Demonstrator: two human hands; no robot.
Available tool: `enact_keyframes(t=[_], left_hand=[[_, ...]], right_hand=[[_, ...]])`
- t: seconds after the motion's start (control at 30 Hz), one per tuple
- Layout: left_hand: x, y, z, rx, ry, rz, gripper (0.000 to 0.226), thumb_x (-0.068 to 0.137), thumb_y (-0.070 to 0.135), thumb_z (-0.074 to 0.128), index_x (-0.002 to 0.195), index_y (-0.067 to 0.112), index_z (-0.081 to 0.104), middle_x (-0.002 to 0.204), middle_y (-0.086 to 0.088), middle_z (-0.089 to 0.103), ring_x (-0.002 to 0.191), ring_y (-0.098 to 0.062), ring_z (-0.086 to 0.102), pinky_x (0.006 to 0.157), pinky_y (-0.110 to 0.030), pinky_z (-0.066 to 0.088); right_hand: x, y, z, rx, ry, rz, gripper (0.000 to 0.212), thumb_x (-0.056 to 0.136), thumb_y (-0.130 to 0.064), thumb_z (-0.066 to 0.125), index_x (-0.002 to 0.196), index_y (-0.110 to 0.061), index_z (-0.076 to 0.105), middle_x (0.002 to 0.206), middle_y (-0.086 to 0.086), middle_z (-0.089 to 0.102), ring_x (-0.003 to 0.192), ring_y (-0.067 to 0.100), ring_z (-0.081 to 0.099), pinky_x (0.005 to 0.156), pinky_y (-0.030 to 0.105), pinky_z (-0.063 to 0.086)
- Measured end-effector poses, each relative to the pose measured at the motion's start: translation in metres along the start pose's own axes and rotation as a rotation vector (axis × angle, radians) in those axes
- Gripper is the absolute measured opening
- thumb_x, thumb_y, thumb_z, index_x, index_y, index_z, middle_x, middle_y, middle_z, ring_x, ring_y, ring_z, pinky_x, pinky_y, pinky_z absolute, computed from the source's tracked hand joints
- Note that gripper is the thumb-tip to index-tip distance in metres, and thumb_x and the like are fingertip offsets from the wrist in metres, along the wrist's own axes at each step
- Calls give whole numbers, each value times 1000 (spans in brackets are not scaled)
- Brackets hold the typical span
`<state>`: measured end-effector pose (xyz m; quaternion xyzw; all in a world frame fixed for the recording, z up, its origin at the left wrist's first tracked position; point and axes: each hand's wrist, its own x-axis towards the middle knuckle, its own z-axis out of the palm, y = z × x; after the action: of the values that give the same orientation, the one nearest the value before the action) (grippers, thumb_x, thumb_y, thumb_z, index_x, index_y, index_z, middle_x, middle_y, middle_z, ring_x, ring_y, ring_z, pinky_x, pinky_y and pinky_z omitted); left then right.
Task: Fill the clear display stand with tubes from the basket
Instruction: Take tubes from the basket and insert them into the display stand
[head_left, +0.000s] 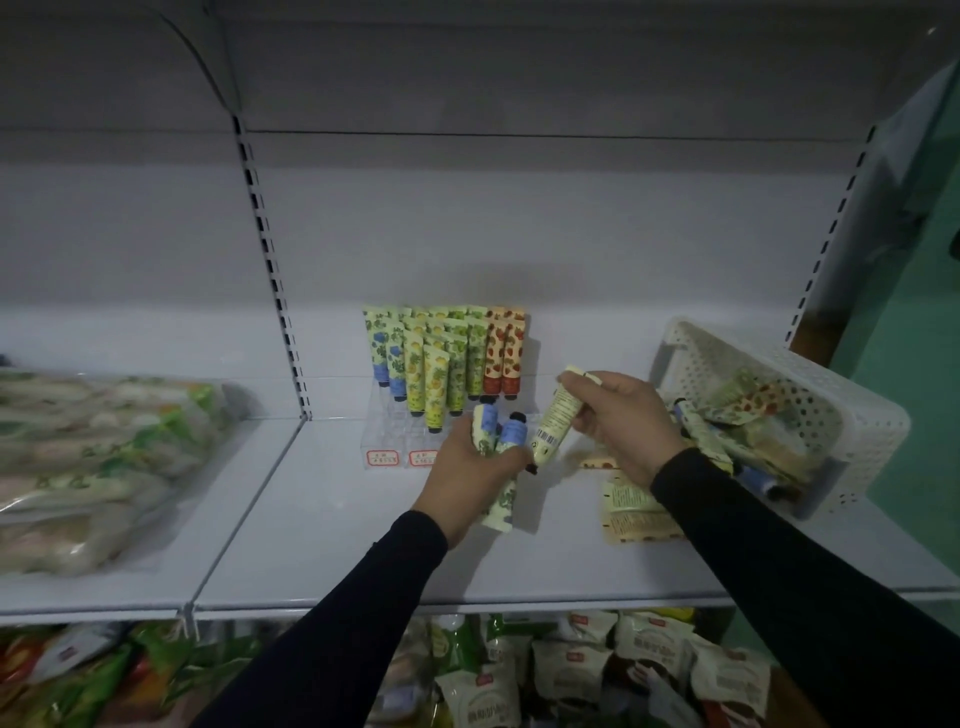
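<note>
**Display stand partly filled; both hands holding tubes**

Progress: the clear display stand sits at the back of the white shelf. Its rear and middle rows hold upright tubes, caps down: blue-flowered at the left, yellow and green prints in the middle, red strawberry prints at the right. The front slots on the left, above the two red-bordered price labels, look unfilled. Judged roughly half to two-thirds done.

Remaining stock: the white perforated basket is tipped on its side at the right of the shelf, with several tubes inside it. A few more flat tubes lie loose on the shelf just beside it.

Hands: the left hand is curled round a small bundle of tubes, at least two blue-printed ones with black caps pointing up. The right hand pinches a single pale yellow tube, tilted, barcode side facing the camera, cap end low near the left hand.

Materials: the tubes are soft, glossy plastic with a flat crimped end and a small round black cap. The stand is rigid transparent plastic, hard to see against the shelf. The basket is stiff plastic with a grid of round holes.
</note>
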<state>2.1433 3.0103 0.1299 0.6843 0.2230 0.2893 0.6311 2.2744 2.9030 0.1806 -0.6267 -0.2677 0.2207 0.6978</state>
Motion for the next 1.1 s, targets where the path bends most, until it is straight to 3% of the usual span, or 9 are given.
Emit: enact_keyframes(t=[0.13, 0.23, 0.3, 0.4, 0.47, 0.6, 0.7, 0.9, 1.1], left_hand=[[-4, 0, -3, -4, 7, 83, 45, 70, 14, 86, 101, 18, 54, 86, -2, 67, 67, -9, 62, 60, -24, 51], [-4, -4, -5, 136, 25, 135, 46, 68, 15, 87, 97, 24, 53, 92, 0, 67, 73, -10, 63, 67, -30, 56], [-3, -7, -8, 167, 42, 139, 44, 67, 15, 86, 96, 21, 53, 92, -4, 67, 72, -12, 63, 69, -35, 57], [-3, -9, -14, 72, 9, 92, 37, 72, 10, 81, 96, 8, 53, 86, -12, 65, 67, -16, 62, 67, -40, 58], [-3, -8, -21, -61, -54, 33, 27, 78, 8, 77, 92, 11, 55, 79, -8, 61, 63, -16, 58, 60, -36, 54], [-5, -3, -31, -282, -169, -130, 20, 89, 9, 67, 106, 9, 58, 79, -8, 61, 55, -16, 54, 50, -25, 46], [-5, -4, -33, -330, -203, -162, 19, 90, 7, 63, 108, 6, 56, 79, -10, 58, 53, -18, 51, 45, -23, 43], [0, -15, -37, -297, -147, -120, 30, 86, 8, 71, 113, 1, 60, 88, -12, 64, 61, -17, 58, 55, -29, 49], [3, -22, -38, -188, -120, -47, 28, 86, 11, 72, 112, 4, 63, 97, -13, 70, 78, -18, 64, 68, -33, 53]], right_hand=[[0, 4, 17, -62, 38, 45, 12, 95, -18, 59, 94, -14, 70, 99, 17, 72, 71, 16, 58, 59, 23, 48], [4, 6, 25, -118, 33, 114, 17, 97, -22, 56, 104, -13, 68, 99, 11, 71, 62, 11, 50, 61, 25, 44], [7, 6, 29, -89, 4, 178, 20, 95, -25, 59, 104, -10, 68, 98, 12, 66, 67, 13, 49, 57, 23, 44], [8, 2, 31, 13, -114, 249, 36, 89, -41, 65, 105, -9, 68, 89, 5, 58, 70, 12, 50, 55, 21, 48], [9, -1, 29, 82, -200, 282, 43, 87, -49, 62, 106, -11, 67, 87, 3, 62, 73, 11, 54, 62, 22, 50], [11, 2, 27, 137, -298, 289, 39, 91, -31, 64, 120, -5, 65, 107, 9, 68, 83, 14, 61, 67, 20, 52], [12, 7, 31, 170, -226, 245, 39, 85, -23, 72, 117, -3, 64, 106, 11, 66, 81, 14, 61, 65, 19, 54], [9, 8, 37, 150, -99, 141, 19, 82, -16, 75, 96, -6, 69, 95, 10, 70, 74, 14, 63, 60, 18, 54], [10, 9, 37, 102, -133, 96, 5, 85, -12, 72, 89, -11, 69, 89, 6, 69, 71, 11, 63, 63, 19, 54]])
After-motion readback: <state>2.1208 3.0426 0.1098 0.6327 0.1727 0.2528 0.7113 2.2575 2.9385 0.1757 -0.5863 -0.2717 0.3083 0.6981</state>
